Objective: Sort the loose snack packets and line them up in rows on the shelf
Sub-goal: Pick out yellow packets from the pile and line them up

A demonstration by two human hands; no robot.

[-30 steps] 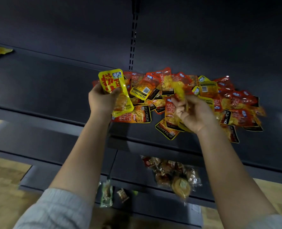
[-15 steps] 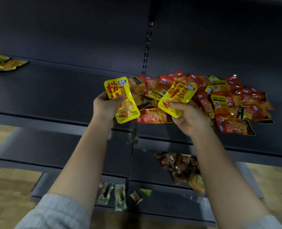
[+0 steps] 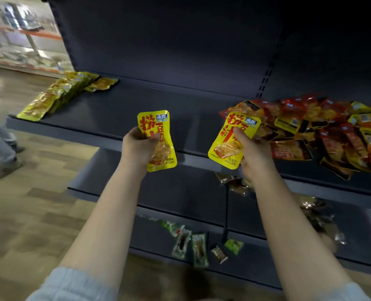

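Both of our hands are raised in front of the dark blue-grey metal shelf [image 3: 106, 109], forearms bare and reaching up and forward from pale rolled sleeves [image 3: 71, 285]. Our left hand [image 3: 139, 146] is curled around a flat yellow plastic snack packet with red characters [image 3: 157, 137], the thumb pressed across its front and the packet standing nearly upright, its lower edge hanging below the shelf lip. Our right hand [image 3: 253, 153] grips a second yellow packet of the same print [image 3: 232, 140], thumb on its face and fingers behind it, the packet tilted with its top leaning right. This one sits just beside the loose heap of red and yellow snack packets [image 3: 323, 131] that sprawls over the right part of the same shelf. Well apart, at the shelf's far left end, a row of overlapping yellow packets [image 3: 56, 94] runs from the front edge toward the back panel. On the lower shelves we see clear brownish packets [image 3: 234, 183] and a few small green packets [image 3: 191, 244], and a wooden floor [image 3: 28, 203] lies to the left.
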